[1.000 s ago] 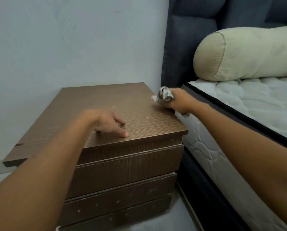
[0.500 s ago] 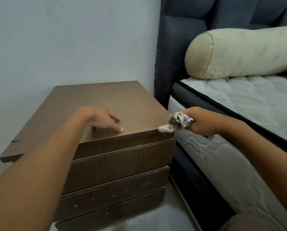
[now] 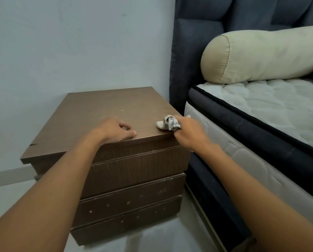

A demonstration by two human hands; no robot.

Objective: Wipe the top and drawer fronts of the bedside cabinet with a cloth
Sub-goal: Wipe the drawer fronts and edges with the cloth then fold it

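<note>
Back onto the top comes the right hand (image 3: 187, 131), up from the front corner; it grips the bunched cloth (image 3: 167, 123), seemingly touching the bedside cabinet (image 3: 104, 110) near its right edge; left hand (image 3: 115, 130) rests there, fingers loosely bent, holding nothing.

Brown wood-grain bedside cabinet (image 3: 101, 106): the rear and left of its top lie open to a hand from above. The left hand (image 3: 113, 130) rests near the front edge. The right hand (image 3: 188, 132), gripping a crumpled patterned cloth (image 3: 167, 122), occupies the front right corner. The pale wall (image 3: 70, 42) closes the back. The dark blue padded headboard (image 3: 193, 42) and white quilted mattress (image 3: 261, 106) stand just beside the right flank, leaving a narrow gap. The drawer fronts (image 3: 143, 164) face open pale floor (image 3: 161, 239).
</note>
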